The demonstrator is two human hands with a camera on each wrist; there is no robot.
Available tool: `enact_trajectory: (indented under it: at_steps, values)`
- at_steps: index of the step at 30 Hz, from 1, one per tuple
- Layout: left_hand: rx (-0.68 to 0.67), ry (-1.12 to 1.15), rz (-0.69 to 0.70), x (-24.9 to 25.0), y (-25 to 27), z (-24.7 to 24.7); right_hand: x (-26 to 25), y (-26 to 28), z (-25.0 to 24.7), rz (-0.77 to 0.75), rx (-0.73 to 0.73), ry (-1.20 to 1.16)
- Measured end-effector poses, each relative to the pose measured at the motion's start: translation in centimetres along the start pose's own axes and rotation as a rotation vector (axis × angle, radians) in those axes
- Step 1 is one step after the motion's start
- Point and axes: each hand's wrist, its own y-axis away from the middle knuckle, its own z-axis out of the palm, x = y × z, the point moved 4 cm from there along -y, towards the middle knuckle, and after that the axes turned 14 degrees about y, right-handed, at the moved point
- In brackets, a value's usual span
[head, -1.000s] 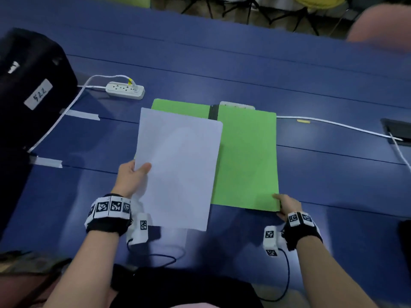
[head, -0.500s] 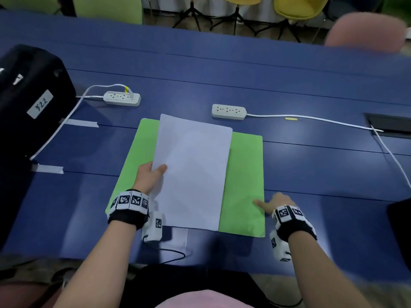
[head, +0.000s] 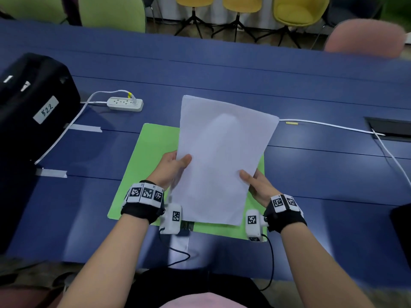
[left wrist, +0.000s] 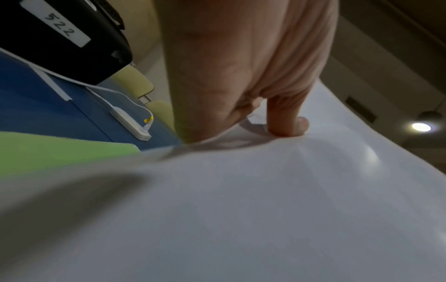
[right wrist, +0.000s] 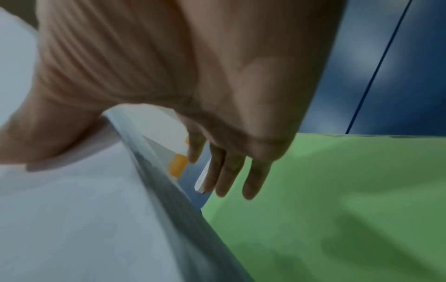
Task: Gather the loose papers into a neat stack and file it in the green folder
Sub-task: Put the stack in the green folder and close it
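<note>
White paper stack (head: 219, 161), one, held tilted above one green folder (head: 146, 165) lying near the desk's (head: 311, 174) near edge; left hand (head: 172, 167) and right hand (head: 259, 187) each pinch a side edge. Left wrist view: thumb pressed on top sheet. Right wrist view: fingers (right wrist: 255, 179) extended under the stack.

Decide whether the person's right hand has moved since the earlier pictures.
Yes. The right hand left the flat green folder's near-right edge and moved left and up, gripping the white paper stack.
</note>
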Motion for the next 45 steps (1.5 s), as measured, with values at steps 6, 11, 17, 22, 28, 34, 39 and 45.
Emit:
enact_trajectory:
  at_steps: [6, 11, 17, 22, 28, 34, 39, 45]
  values:
    - [0.044, -0.132, 0.096, -0.2, -0.9, 0.5, -0.3, 0.8, -1.1, 0.047, 0.058, 0.068]
    - [0.132, -0.194, 0.144, -2.9, -2.1, 2.6, -0.3, 0.9, -1.9, 0.052, 0.312, 0.25]
    - [0.149, -0.205, -0.017, -6.6, -3.1, 2.7, 2.2, 1.4, -3.1, 0.277, 0.317, 0.256]
    - [0.274, -0.405, -0.188, -7.2, -3.3, -3.5, 4.3, 0.0, -4.4, 0.376, 0.399, 0.389]
    - [0.735, -0.823, -0.323, -4.8, 0.3, -16.6, 3.2, -1.1, -3.5, 0.414, 0.451, 0.514]
    - [0.769, -1.056, -0.392, -5.4, 0.8, -18.9, 3.6, -1.8, -3.9, 0.477, 0.533, 0.591]
    - [0.78, -1.063, -0.437, -5.6, 0.3, -19.1, 3.4, -2.1, -2.5, 0.545, 0.617, 0.761]
    - [0.701, -0.977, -0.452, -4.2, 0.2, -18.8, 3.3, -2.3, -2.2, 0.579, 0.654, 0.834]
